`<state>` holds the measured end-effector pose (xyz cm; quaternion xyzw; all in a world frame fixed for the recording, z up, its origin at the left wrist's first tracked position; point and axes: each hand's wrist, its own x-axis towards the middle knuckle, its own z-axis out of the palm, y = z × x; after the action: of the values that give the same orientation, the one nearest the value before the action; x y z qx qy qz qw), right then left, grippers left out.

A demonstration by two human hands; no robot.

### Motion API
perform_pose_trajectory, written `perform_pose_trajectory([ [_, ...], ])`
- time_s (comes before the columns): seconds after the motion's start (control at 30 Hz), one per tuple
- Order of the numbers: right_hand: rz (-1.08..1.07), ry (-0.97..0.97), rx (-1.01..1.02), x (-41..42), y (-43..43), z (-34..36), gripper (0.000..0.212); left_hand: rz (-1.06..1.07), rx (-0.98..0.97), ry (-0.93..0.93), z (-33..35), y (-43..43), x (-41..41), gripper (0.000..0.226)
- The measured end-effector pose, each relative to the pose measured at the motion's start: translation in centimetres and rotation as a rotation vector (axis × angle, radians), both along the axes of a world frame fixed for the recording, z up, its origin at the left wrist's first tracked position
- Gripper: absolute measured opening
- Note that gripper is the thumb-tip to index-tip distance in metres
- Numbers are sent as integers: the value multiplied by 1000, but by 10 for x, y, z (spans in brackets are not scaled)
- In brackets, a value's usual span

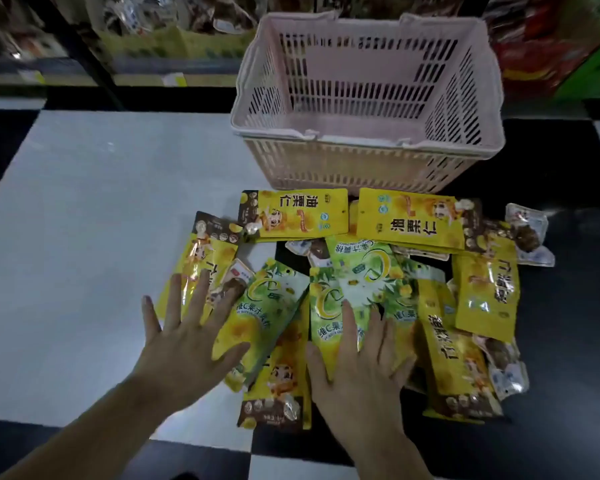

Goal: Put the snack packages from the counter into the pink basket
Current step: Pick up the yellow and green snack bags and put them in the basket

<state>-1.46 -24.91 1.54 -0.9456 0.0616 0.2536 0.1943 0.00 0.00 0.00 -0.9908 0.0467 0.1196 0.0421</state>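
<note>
We see yellow and green snack packages [378,292] heaped flat just before the upright, empty pink basket [368,140].

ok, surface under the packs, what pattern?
Black-and-white checkerboard surface, big squares; shows in the head view, the only one.

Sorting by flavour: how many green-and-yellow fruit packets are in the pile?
3: one beside the left hand at, one under the right hand at, one overlapping behind at. More may be hidden.
</note>
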Motion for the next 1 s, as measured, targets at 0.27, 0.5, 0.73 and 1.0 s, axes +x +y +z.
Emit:
perform_pose_trajectory([
  [0.27, 317, -178, -23, 70, 37, -63, 77, 218, 80, 127, -71, 52, 66, 92],
  [0.5, 936, -50, -134, 113, 78, -109, 106, 526, -214, 247, -120, 78, 100, 111],
  [0.73, 1213, 100, -288, 132, 114, -111, 90, 676, -339, 229, -124, 72, 125, 117],
  [1.0, 1281, 91, -349, 140, 126, -113, 94, 727, -428, 204, -125, 71, 158, 122],
])
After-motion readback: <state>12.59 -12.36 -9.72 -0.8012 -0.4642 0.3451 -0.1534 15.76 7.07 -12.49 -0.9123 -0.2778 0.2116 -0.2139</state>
